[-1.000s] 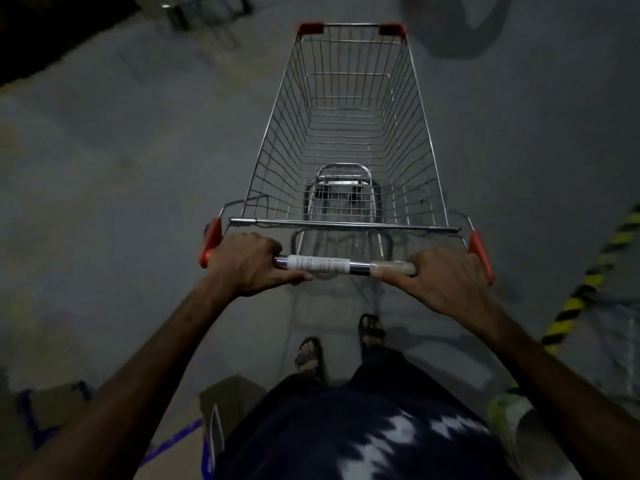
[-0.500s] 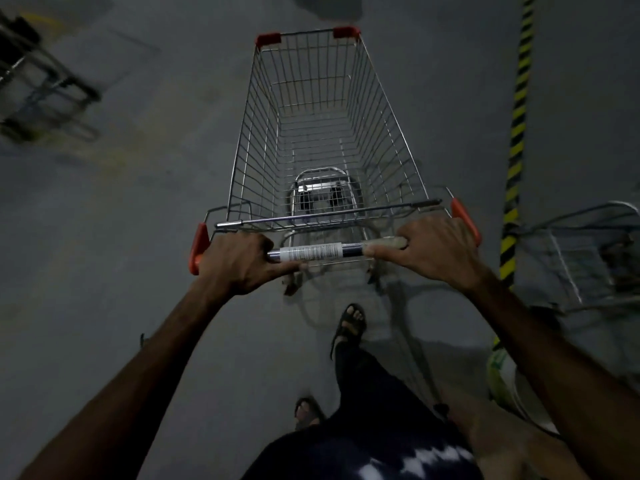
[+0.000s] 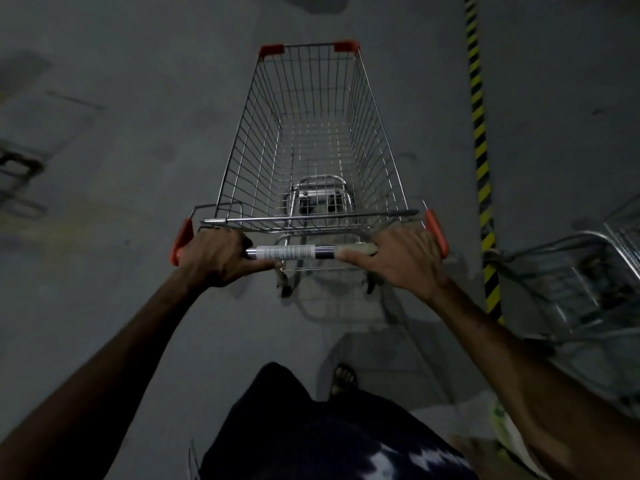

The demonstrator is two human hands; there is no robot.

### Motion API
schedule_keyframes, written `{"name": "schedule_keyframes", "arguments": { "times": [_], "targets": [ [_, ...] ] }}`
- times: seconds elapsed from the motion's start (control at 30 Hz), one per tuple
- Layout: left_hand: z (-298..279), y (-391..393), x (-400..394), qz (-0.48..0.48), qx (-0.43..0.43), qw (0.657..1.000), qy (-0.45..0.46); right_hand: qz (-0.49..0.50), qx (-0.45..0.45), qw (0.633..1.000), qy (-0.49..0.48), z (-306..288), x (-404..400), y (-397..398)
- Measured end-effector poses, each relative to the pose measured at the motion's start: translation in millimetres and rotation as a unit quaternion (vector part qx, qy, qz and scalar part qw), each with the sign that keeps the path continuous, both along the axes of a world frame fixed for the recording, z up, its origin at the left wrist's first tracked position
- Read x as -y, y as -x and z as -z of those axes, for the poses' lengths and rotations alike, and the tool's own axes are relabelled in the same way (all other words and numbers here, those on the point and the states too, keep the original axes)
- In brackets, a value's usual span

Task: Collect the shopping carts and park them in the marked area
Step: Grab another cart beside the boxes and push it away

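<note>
On a dim grey floor, a person holds an empty wire shopping cart straight ahead.

The left hand and the right hand each curl around the handle bar, one at either end beside its red caps. A yellow-and-black striped line runs along the floor to the cart's right; beyond it stands what seems, through the blur, to be a second cart.
</note>
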State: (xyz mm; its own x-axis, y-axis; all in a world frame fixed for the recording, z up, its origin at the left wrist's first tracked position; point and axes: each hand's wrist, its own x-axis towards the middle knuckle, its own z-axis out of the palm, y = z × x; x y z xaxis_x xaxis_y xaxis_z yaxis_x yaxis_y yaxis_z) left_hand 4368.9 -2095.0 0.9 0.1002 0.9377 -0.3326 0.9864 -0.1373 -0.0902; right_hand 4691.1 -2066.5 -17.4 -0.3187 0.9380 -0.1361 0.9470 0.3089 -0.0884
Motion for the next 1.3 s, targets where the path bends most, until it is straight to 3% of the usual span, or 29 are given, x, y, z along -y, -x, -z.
{"name": "schedule_keyframes", "arguments": {
  "times": [0.3, 0.53, 0.8, 0.97, 1.1, 1.23, 1.3],
  "targets": [
    [0.9, -4.7, -155.3, 0.079, -0.015, 0.997, -0.002, 0.080, 0.050, 0.996, -0.001, 0.7, -114.6, -7.7],
    [6.5, 1.0, -300.5, 0.182, -0.006, 0.983, -0.004, 0.144, -0.048, 0.988, 0.003, 1.9, -202.9, -6.8],
    [5.9, -28.4, -454.7, 0.278, 0.015, 0.961, 0.001, 0.238, -0.041, 0.970, -0.018, -7.8, -288.4, -11.2],
    [-2.8, -69.7, -531.1, 0.316, -0.019, 0.949, -0.003, 0.291, -0.016, 0.955, -0.046, -22.8, -331.8, -22.5],
    [6.1, -108.1, -604.1, 0.336, 0.009, 0.942, 0.006, 0.347, 0.044, 0.935, -0.053, -13.7, -378.2, -50.7],
    [8.4, -160.3, -670.9, 0.357, -0.013, 0.934, -0.007, 0.372, -0.035, 0.924, -0.076, -4.9, -426.4, -89.8],
    [7.1, -189.8, -705.8, 0.359, -0.019, 0.933, -0.006, 0.387, -0.028, 0.918, -0.077, -6.1, -452.4, -112.0]
  ]
}}
